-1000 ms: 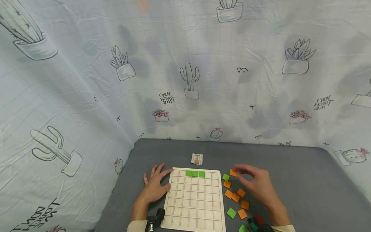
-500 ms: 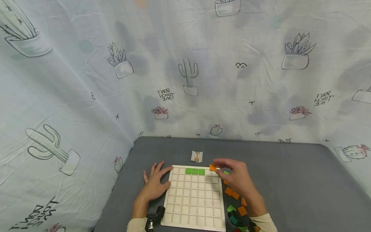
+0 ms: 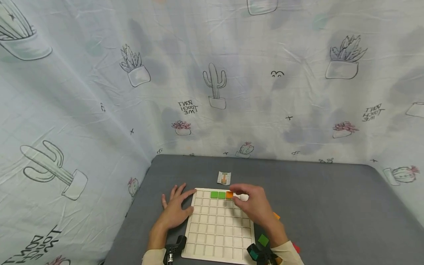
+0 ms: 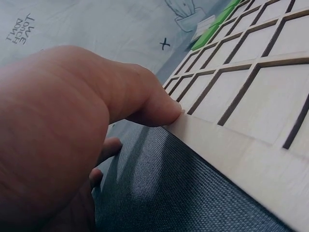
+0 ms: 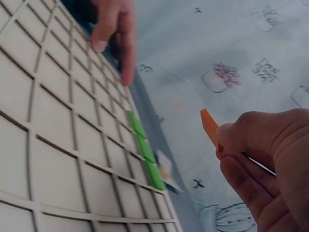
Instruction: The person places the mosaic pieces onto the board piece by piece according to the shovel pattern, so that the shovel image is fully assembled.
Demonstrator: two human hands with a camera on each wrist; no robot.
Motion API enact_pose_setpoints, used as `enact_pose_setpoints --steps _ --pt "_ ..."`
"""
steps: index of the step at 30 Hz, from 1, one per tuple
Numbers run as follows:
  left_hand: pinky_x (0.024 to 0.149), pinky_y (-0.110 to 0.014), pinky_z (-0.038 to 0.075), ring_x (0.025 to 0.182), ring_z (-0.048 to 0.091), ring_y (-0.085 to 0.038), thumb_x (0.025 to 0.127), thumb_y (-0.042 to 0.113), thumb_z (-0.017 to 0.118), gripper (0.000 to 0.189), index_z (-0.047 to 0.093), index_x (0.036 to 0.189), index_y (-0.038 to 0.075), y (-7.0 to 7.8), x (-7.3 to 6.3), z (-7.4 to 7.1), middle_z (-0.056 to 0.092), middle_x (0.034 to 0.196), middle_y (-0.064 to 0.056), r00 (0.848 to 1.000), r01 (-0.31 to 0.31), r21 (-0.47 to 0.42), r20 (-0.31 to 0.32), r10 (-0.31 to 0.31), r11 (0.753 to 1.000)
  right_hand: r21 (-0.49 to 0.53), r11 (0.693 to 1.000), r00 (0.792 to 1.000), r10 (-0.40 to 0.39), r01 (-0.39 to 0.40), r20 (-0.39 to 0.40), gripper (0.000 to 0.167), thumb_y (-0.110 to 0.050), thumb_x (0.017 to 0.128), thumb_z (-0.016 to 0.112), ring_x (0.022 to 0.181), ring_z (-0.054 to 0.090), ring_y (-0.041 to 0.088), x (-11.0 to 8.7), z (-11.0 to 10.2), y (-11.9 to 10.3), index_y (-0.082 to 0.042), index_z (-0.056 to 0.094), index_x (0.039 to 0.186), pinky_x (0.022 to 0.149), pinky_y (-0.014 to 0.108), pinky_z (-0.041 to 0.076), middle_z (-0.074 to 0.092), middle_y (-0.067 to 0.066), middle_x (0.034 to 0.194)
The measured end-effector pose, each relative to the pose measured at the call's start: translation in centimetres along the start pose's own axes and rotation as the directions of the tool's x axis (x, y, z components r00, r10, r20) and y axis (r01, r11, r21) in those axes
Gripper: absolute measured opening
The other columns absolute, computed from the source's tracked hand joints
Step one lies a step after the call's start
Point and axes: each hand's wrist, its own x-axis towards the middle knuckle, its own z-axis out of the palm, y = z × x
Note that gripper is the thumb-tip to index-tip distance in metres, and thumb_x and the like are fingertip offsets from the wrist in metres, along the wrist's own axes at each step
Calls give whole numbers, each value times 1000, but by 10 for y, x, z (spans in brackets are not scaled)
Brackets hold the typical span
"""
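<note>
A pale wooden grid board (image 3: 212, 230) lies on the grey table. Three green square tiles (image 5: 144, 147) sit side by side in its far row, as the right wrist view shows. Between thumb and fingers my right hand (image 3: 254, 203) pinches an orange square tile (image 5: 210, 128), held raised above that row. From the head, the orange tile hides the rightmost green one. My left hand (image 3: 175, 210) rests at the board's left edge with fingers spread, its thumb (image 4: 157, 106) touching the rim.
Beyond the board lies a small printed card (image 3: 224, 178) with a grid pattern. To the right, partly behind my right forearm, are a green tile (image 3: 263, 240), an orange tile (image 3: 276, 216) and a red piece (image 3: 296, 247). A cactus-print cloth (image 3: 258, 92) hangs behind the table.
My right hand has carried the orange tile from the loose pieces on the right, leftward over the board's far row. My left hand has stayed at the board's edge.
</note>
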Motion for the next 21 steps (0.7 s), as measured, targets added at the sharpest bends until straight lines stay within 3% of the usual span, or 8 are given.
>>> enact_pose_setpoints --steps 6,12,21 --pt "121 -79 -23 168 4 -53 98 10 73 60 63 156 20 3 2 -4 27 180 -22 1000 -11 -16 6 11 1000 25 999 997 36 -37 67 34 0 92 83 105 78 22 4 12 0 -8 82 125 89 43 67 82 1 120" --pt "121 -79 -24 168 2 -53 98 12 74 60 62 157 20 3 1 -5 26 180 -22 1000 -17 -20 12 17 1000 15 999 997 40 -41 72 34 1 91 84 102 79 22 4 21 4 -6 82 124 89 37 67 83 3 118" --pt "120 -79 -24 168 2 -54 98 10 74 60 63 156 20 3 0 -6 26 180 -23 1000 -12 -32 13 13 999 -10 999 997 -49 50 57 32 7 89 80 96 80 21 3 37 12 -3 82 120 83 39 68 84 6 110"
